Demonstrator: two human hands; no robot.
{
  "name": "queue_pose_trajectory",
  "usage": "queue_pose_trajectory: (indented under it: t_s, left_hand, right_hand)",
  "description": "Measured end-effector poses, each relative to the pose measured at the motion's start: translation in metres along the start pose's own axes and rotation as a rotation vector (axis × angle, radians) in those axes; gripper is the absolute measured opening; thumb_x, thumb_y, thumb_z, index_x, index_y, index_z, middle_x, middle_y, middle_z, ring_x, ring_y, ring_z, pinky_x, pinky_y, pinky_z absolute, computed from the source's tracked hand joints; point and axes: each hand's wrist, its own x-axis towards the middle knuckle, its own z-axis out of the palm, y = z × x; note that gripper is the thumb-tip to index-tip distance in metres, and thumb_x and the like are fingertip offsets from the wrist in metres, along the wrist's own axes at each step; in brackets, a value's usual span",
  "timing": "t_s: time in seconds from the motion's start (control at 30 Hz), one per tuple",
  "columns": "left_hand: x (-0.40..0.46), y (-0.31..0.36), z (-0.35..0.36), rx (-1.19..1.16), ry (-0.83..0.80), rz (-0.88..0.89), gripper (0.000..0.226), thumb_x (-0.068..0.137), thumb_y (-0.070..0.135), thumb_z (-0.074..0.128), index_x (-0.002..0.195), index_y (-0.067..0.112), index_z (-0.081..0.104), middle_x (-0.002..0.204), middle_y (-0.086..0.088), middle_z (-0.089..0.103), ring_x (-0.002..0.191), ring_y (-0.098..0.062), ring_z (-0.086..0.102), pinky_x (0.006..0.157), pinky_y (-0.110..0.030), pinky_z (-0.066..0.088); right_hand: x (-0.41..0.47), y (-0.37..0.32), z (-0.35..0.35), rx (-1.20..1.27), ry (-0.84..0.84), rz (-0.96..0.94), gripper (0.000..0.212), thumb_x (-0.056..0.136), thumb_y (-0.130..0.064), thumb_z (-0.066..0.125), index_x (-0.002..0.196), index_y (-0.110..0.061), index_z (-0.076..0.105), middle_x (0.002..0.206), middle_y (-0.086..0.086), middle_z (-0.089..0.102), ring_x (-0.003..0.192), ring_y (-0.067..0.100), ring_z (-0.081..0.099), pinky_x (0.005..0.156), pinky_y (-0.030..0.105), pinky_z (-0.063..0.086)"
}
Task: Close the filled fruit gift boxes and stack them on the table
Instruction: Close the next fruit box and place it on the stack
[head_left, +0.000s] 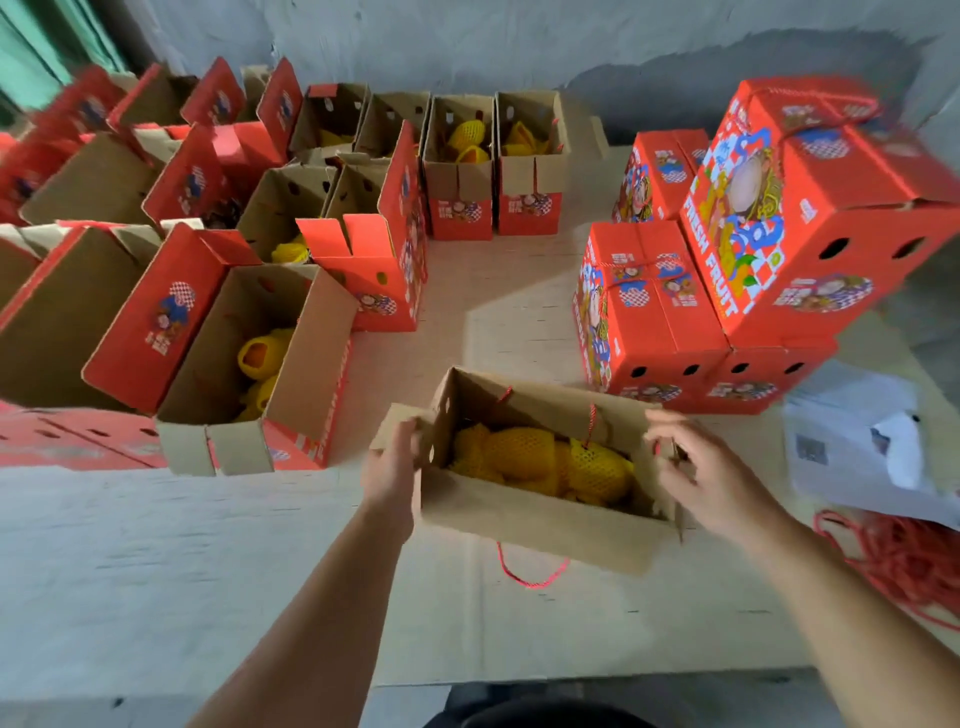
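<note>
An open gift box (540, 530) stands in front of me on the table, filled with fruit in yellow foam nets (540, 460). Its red cord handle (530, 571) hangs over the near side. My left hand (392, 467) grips the small flap at the box's left end. My right hand (696, 473) is at the right end, fingers curled around that end's flap; the hand is blurred. Closed red boxes (649, 306) are stacked at the right, the top one (821, 208) tilted.
Several open boxes (260, 358) with netted fruit fill the left and back of the table (498, 312). White paper sheets (857, 447) and a heap of red cord (904, 561) lie at the right. A grey wall stands behind.
</note>
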Motion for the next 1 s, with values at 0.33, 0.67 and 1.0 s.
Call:
queue_pose_trajectory:
  t_s: [0.33, 0.67, 1.0]
  left_hand:
    - [-0.079, -0.067, 0.007, -0.074, 0.07, 0.248, 0.019, 0.108, 0.043, 0.049, 0.115, 0.034, 0.065, 0.11, -0.001, 0.071, 0.102, -0.019, 0.068, 0.079, -0.026, 0.054]
    - [-0.08, -0.06, 0.031, -0.188, -0.071, -0.044, 0.038, 0.102, 0.058, 0.045, 0.109, 0.032, 0.072, 0.112, 0.0, 0.075, 0.103, -0.016, 0.065, 0.077, -0.033, 0.051]
    - [-0.085, -0.056, 0.042, 0.515, 0.028, 0.73, 0.042, 0.103, 0.038, 0.058, 0.144, 0.029, 0.057, 0.147, 0.006, 0.055, 0.136, -0.014, 0.045, 0.117, -0.043, 0.039]
  right_hand:
    - [-0.026, 0.013, -0.005, 0.613, -0.115, 0.993, 0.099, 0.076, -0.089, 0.055, 0.141, -0.015, 0.056, 0.133, 0.01, 0.065, 0.115, 0.034, 0.064, 0.109, 0.048, 0.047]
    - [-0.007, 0.002, -0.015, 1.178, -0.05, 0.957, 0.053, 0.087, -0.045, 0.078, 0.133, -0.022, 0.062, 0.126, 0.013, 0.069, 0.111, 0.032, 0.067, 0.092, 0.052, 0.058]
    - [-0.028, 0.025, -0.047, 1.201, 0.455, 0.575, 0.036, 0.099, -0.024, 0.06, 0.135, -0.024, 0.061, 0.127, 0.004, 0.071, 0.108, 0.017, 0.07, 0.077, 0.031, 0.055]
